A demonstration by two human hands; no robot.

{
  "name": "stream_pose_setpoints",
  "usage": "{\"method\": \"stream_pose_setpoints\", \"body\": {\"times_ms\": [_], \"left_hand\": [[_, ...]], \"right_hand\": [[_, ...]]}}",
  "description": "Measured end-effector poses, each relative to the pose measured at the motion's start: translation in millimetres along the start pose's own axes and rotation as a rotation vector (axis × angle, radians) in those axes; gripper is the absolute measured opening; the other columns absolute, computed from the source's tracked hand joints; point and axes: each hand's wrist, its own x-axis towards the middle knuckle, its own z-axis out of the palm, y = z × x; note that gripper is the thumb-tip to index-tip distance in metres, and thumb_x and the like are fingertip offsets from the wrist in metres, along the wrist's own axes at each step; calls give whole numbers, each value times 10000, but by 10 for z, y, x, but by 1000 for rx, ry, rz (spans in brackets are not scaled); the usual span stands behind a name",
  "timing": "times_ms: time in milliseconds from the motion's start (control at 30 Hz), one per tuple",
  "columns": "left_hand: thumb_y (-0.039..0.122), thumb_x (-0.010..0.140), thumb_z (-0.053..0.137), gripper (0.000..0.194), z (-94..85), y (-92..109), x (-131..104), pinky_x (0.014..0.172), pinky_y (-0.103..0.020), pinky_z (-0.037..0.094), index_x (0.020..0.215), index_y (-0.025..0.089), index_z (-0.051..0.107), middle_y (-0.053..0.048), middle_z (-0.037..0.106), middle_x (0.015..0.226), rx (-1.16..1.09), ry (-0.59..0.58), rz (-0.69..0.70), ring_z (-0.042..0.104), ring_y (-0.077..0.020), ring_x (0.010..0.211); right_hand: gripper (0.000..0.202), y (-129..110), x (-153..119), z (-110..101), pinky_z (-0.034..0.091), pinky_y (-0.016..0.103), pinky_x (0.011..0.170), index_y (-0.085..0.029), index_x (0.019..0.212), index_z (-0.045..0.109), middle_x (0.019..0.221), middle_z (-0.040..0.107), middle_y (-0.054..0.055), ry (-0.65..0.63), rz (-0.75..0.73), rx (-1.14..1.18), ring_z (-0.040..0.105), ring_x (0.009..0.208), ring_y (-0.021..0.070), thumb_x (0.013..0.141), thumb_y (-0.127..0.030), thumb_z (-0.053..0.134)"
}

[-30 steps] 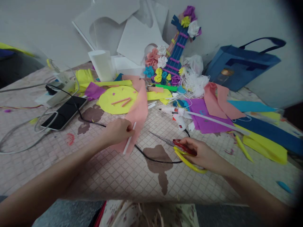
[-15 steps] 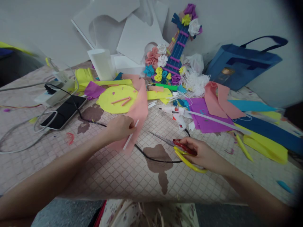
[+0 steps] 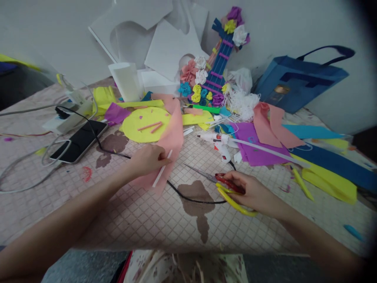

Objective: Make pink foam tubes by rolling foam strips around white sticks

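My left hand (image 3: pixel 150 159) is closed, pressed down on a strip of pink crepe paper (image 3: pixel 173 137) with its thumb reaching a thin white stick (image 3: pixel 159 175). The stick lies slanted on the paper's near end, and the fingers' undersides are hidden. In my right hand (image 3: pixel 250 192) is a pair of scissors (image 3: pixel 226 184) with red and yellow handles. Their blades look closed and point left, a short way from the pink paper. A yellow round paper shape (image 3: pixel 144 125), with two thin pink rolls on it, lies partly under the crepe paper.
A hot glue gun (image 3: pixel 219 141) lies beyond the scissors, its black cord (image 3: pixel 191 199) running between my hands. To the left are a phone (image 3: pixel 79 141) and a power strip (image 3: pixel 67 118). A flower-covered paper guitar (image 3: pixel 219 67) leans at the back; a blue bag (image 3: pixel 300 82) stands right.
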Motion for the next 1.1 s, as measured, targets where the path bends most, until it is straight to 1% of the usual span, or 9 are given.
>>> {"method": "stream_pose_setpoints", "body": {"times_ms": [100,167,233,367,500,700,867,1033,1100], "left_hand": [[473,806,479,350,-51,-81,19,516,-252,320,663,170,581,-39,640,657,-14,69,-19,553,-154,582],[498,798,492,350,-67,-142,49,563,-257,376,796,164,598,-63,668,761,-41,134,-40,596,-179,669],[524,787,503,411,-68,-170,85,631,-279,425,947,153,574,-92,677,859,-53,156,-79,623,-212,761],[599,775,479,566,-67,-74,135,745,-373,451,1064,114,522,-175,658,980,63,97,-208,620,-319,925],[623,743,504,657,-77,59,140,773,-424,454,1111,78,500,-230,643,1009,133,51,-276,607,-383,976],[645,697,539,660,-18,34,137,773,-433,464,1059,92,531,-216,654,968,184,50,-303,614,-378,963],[631,714,511,559,41,-7,157,763,-399,462,960,133,572,-199,620,1058,202,98,-228,601,-352,981],[592,703,535,582,45,52,158,650,-344,452,1065,137,533,-165,658,964,116,71,-255,633,-319,874],[587,690,545,579,63,70,166,640,-341,447,1049,132,548,-168,663,947,112,67,-254,634,-319,857]], "right_hand": [[291,-28,-15,-32,504,330,768,-210,1005,523,1009,638,58,0,-9,-21,628,910,211,785,-367,630],[302,-42,-17,-54,499,336,779,-209,1009,516,1024,636,60,-6,-11,-35,625,923,216,783,-372,633],[305,-49,-7,-71,495,338,783,-208,1012,512,1023,639,58,-6,-11,-55,626,923,218,781,-363,636],[311,-51,36,-89,494,338,777,-206,1029,513,1024,645,56,3,-8,-82,631,911,215,774,-330,639],[289,-57,46,-100,496,330,770,-206,1018,516,1020,647,54,2,-20,-81,630,911,210,776,-315,632],[289,-48,16,-104,500,330,766,-207,998,519,1007,653,51,22,-25,-97,634,910,213,769,-339,637],[283,-18,36,-111,507,308,719,-200,992,527,973,663,51,27,-41,-98,643,860,204,775,-354,625],[271,-38,32,-121,512,309,707,-201,986,533,976,665,54,29,-35,-74,646,840,199,791,-375,601],[271,-53,28,-124,513,310,707,-204,984,532,974,666,50,20,-29,-65,646,837,196,783,-368,610]]}}
